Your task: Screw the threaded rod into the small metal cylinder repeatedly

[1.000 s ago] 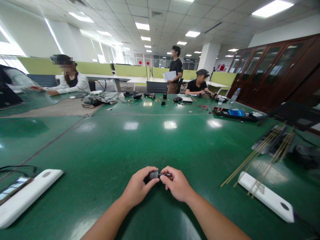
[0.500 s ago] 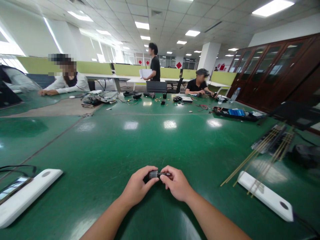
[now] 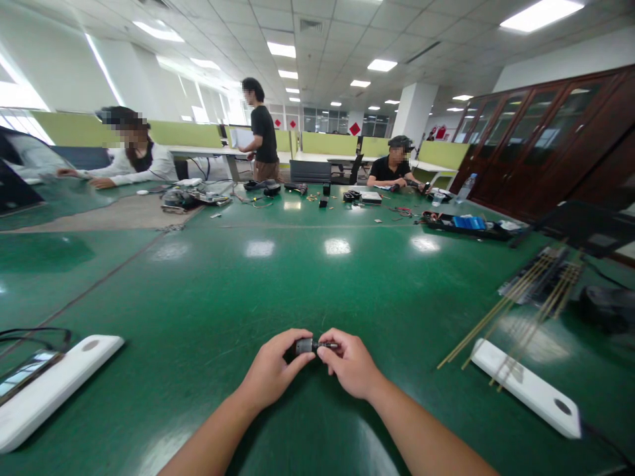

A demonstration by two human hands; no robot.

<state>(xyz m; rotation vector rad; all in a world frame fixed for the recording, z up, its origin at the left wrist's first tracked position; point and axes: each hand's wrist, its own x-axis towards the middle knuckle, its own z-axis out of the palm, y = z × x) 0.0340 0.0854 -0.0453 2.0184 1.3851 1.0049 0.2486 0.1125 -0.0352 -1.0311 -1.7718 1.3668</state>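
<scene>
Low in the middle of the head view, my left hand (image 3: 272, 367) is closed around the thick body of a dark cylindrical part (image 3: 304, 346), thumb below and fingers above. A narrower, ribbed shaft (image 3: 326, 345) sticks out of the body toward the right. My right hand (image 3: 356, 365) pinches that shaft between thumb and fingers. The part lies level, just above the green table (image 3: 297, 291). Its left end is hidden in my left palm, and its exact kind is too small to make out.
White bars (image 3: 69, 390) (image 3: 526, 390) flank my arms, with a phone on the left bar. Thin brass-coloured rods (image 3: 506, 311) lie at the right. Farther off are a black tray (image 3: 431, 225), a bottle (image 3: 466, 188) and small electronics. Two co-workers sit beyond; another person stands.
My hands and the dark part stay in place. The standing person with papers has moved left, and the seated person at the left has shifted their hands.
</scene>
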